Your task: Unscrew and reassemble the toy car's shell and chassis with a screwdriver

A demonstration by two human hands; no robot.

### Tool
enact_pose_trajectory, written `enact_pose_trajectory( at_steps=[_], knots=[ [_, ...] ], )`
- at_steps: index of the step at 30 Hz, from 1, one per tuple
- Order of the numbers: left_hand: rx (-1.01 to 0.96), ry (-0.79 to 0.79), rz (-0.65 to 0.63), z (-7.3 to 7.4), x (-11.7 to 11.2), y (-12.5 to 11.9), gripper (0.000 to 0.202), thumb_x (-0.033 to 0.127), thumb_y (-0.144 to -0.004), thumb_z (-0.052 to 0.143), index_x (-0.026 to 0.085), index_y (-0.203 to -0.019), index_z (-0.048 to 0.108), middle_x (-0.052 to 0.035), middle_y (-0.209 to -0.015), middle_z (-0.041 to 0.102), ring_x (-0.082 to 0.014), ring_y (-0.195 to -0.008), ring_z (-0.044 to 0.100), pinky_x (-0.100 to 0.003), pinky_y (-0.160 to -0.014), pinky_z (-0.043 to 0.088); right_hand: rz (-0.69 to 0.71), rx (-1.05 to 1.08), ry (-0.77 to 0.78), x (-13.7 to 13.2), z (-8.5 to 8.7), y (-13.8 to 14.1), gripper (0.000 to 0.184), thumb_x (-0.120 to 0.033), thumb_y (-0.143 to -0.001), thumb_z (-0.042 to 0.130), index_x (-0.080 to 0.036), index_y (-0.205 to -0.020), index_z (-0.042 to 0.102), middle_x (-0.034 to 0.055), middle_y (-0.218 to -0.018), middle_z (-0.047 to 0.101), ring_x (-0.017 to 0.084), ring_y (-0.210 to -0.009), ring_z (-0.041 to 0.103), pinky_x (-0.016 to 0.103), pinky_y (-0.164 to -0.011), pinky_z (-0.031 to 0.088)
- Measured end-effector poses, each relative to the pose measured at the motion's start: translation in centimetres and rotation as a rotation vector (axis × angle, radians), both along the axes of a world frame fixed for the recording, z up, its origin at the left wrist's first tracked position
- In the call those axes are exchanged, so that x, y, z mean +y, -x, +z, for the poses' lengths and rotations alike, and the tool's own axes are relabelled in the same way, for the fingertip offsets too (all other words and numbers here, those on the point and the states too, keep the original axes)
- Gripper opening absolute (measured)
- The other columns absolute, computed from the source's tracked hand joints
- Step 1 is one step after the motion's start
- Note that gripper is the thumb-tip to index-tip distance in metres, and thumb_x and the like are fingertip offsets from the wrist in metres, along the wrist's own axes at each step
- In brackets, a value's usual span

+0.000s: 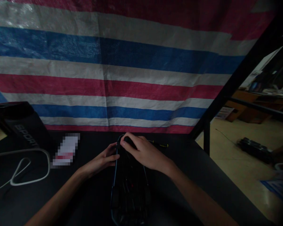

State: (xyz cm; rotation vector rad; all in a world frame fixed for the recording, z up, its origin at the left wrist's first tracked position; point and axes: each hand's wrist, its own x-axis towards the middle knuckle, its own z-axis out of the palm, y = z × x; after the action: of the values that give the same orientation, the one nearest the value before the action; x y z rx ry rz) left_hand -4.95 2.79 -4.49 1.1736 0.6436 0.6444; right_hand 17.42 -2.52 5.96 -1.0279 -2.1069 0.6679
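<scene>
A long black object with a thin blue edge, seemingly a toy car turned underside up point(129, 191), lies lengthwise in front of me. Dark wheel-like shapes sit at its near sides, and thin wires and a small red spot show in its middle. My left hand point(108, 157) grips its far left edge, thumb on top. Over its far end, my right hand point(141, 149) is closed round a dark rounded part point(130, 142), too dim to name. Just behind the right hand lies a black and yellow screwdriver point(160, 144), partly covered by that hand.
On the black table point(190, 185) at left are a white cable point(30, 182), a blurred-out flat item point(66, 150) and a dark bag-like thing marked SPORT point(25, 125). A striped sheet point(132, 78) hangs behind. A black metal frame point(206, 138) stands at right.
</scene>
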Motion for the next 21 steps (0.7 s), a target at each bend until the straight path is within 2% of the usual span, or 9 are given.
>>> enact_pose_trajectory(
  at_steps=[2, 5, 8, 11, 14, 21],
  knots=[
    [0.01, 0.007, 0.002, 0.0, 0.0, -0.1, 0.062, 0.029, -0.093, 0.072, 0.032, -0.148, 0.043, -0.0091, -0.169, 0.026, -0.0343, -0.147, 0.038, -0.049, -0.112, 0.041, 0.0, 0.064, 0.001, 0.2, 1.2, -0.1, 0.025, -0.039, -0.107, 0.043, -0.022, -0.105, 0.061, 0.0005, -0.092, 0.07, 0.014, -0.083, 0.066, 0.027, -0.078, 0.05],
    [0.023, 0.016, 0.005, 0.0, 0.0, -0.1, 0.065, 0.03, -0.092, 0.072, 0.033, -0.15, 0.041, -0.0087, -0.168, 0.028, -0.0342, -0.147, 0.038, -0.05, -0.113, 0.04, -0.036, 0.084, -0.085, 0.4, 1.8, 0.2, 0.026, -0.039, -0.106, 0.047, -0.021, -0.097, 0.064, 0.0019, -0.097, 0.068, 0.015, -0.09, 0.064, 0.028, -0.084, 0.048],
    [0.031, 0.001, 0.011, -0.2, 0.0, 0.0, 0.066, 0.031, -0.091, 0.073, 0.032, -0.15, 0.043, -0.0091, -0.167, 0.031, -0.0352, -0.147, 0.038, -0.049, -0.112, 0.042, -0.038, 0.024, -0.096, 0.4, 1.3, 0.4, 0.021, -0.038, -0.104, 0.052, -0.022, -0.1, 0.065, 0.0006, -0.093, 0.068, 0.015, -0.086, 0.064, 0.028, -0.08, 0.048],
    [0.007, -0.004, 0.007, -0.4, 0.1, 0.1, 0.067, 0.032, -0.091, 0.075, 0.031, -0.15, 0.043, -0.0106, -0.162, 0.04, -0.0369, -0.146, 0.04, -0.048, -0.11, 0.043, 0.053, -0.043, -0.043, 0.3, 0.6, 0.5, 0.015, -0.036, -0.103, 0.055, -0.024, -0.106, 0.064, -0.0017, -0.09, 0.069, 0.014, -0.081, 0.065, 0.027, -0.075, 0.047],
    [-0.004, 0.011, -0.005, -0.7, 0.3, 0.3, 0.067, 0.034, -0.092, 0.074, 0.03, -0.15, 0.043, -0.0113, -0.156, 0.049, -0.0363, -0.143, 0.045, -0.048, -0.11, 0.044, 0.104, -0.077, -0.068, 0.4, 0.3, 0.4, 0.014, -0.035, -0.103, 0.055, -0.024, -0.108, 0.063, -0.0001, -0.097, 0.071, 0.015, -0.089, 0.066, 0.028, -0.082, 0.048],
    [0.021, 0.02, -0.004, -1.1, 0.5, 0.4, 0.07, 0.035, -0.091, 0.075, 0.031, -0.152, 0.04, -0.0106, -0.152, 0.052, -0.036, -0.143, 0.045, -0.047, -0.11, 0.045, 0.075, -0.111, -0.115, 0.6, 0.2, 0.3, 0.015, -0.036, -0.104, 0.054, -0.024, -0.108, 0.061, 0.0005, -0.1, 0.071, 0.015, -0.092, 0.067, 0.028, -0.084, 0.048]
  ],
)
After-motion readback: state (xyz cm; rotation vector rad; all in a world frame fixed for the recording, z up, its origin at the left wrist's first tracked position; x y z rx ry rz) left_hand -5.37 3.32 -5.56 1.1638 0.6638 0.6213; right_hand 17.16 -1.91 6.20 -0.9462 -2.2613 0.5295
